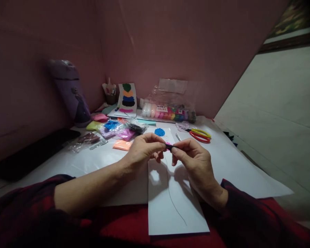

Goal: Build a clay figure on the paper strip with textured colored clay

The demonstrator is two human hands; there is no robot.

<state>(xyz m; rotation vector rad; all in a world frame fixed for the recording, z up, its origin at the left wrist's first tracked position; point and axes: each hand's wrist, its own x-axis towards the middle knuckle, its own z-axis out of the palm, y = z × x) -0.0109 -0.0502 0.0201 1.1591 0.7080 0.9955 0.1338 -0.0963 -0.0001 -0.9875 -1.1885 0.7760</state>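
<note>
- Left hand [147, 150]: fingers narrow, pinching the clay [168, 147].
- Right hand [196, 162]: fingers narrow, gripping its other end.
- Clay: between both hands' fingertips, above the paper [177, 210].

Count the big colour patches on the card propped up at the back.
5, running down the card: green on top, then orange, blue, black and pink lowest. Any smaller marks at its lower left are unclear.
</note>
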